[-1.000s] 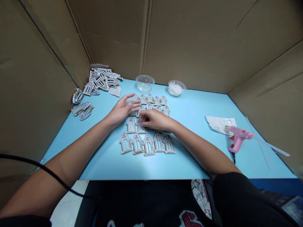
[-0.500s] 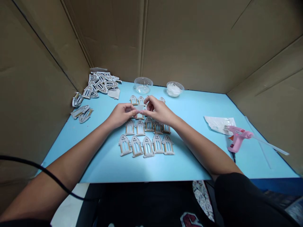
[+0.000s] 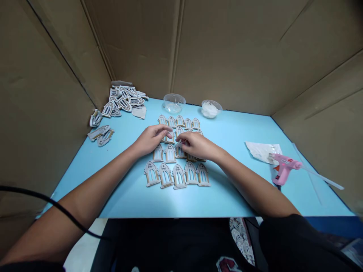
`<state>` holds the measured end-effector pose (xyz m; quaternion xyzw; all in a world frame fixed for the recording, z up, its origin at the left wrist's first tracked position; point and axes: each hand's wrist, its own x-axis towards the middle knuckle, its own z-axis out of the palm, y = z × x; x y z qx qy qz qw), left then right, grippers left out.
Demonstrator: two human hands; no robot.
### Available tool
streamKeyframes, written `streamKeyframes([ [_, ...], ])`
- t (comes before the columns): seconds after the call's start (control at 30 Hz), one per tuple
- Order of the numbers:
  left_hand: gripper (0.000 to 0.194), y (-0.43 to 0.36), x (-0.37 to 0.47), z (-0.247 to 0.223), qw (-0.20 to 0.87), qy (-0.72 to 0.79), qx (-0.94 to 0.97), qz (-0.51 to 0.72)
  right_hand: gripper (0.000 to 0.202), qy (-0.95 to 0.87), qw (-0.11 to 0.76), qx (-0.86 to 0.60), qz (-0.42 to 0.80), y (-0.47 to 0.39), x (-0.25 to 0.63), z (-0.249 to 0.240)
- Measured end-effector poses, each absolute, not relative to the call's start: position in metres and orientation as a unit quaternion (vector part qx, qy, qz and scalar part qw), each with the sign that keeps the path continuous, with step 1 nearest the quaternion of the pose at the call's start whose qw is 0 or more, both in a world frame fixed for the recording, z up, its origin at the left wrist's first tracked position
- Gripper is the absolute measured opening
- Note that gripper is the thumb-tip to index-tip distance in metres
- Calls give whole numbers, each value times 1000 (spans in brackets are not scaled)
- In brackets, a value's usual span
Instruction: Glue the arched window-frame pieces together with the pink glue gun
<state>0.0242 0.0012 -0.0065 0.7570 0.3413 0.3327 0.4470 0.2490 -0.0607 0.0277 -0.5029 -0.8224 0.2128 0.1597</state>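
Observation:
Several small arch-shaped window pieces, pale with brown edges, lie in rows on the blue table. My left hand (image 3: 151, 139) is over the left side of the second row, thumb and fingertips slightly apart, with nothing clearly visible between them. My right hand (image 3: 198, 145) reaches down over the third row, fingers curled in at an arched window piece (image 3: 180, 151). Whatever its fingertips pinch is hidden. The front row, with a window piece (image 3: 179, 176) at its middle, lies uncovered nearer to me. My right hand partly covers window pieces in the second and third rows.
A heap of window pieces (image 3: 124, 102) sits at the back left, with loose ones (image 3: 105, 138) nearer. Behind the rows stand a clear bowl (image 3: 174, 104) and a bowl of whitish pieces (image 3: 210, 109). A pink glue gun (image 3: 285, 166) rests on a white packet (image 3: 259, 150) at right.
Both hands were together at a small translucent whitish piece. They have separated; my right hand has come down nearer to me over the third row, and the piece no longer shows clearly.

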Motion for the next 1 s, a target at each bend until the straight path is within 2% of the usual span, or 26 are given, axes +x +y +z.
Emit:
streamKeyframes([
  [0.13, 41, 2, 25, -13, 448, 358, 749, 332, 24, -802, 160, -514, 259, -70, 261, 27],
  [0.3, 39, 2, 26, -15, 446, 365, 751, 324, 13, -784, 208, -510, 285, -69, 267, 22],
  [0.5, 45, 2, 27, -14, 449, 369, 751, 313, 28, -803, 213, -474, 292, -63, 268, 18],
  [0.77, 45, 4, 28, -16, 455, 369, 752, 302, 9, -742, 271, -501, 353, -55, 268, 6],
  [1.0, 41, 3, 28, -14, 450, 373, 756, 297, 11, -755, 249, -512, 326, -56, 264, -3],
])
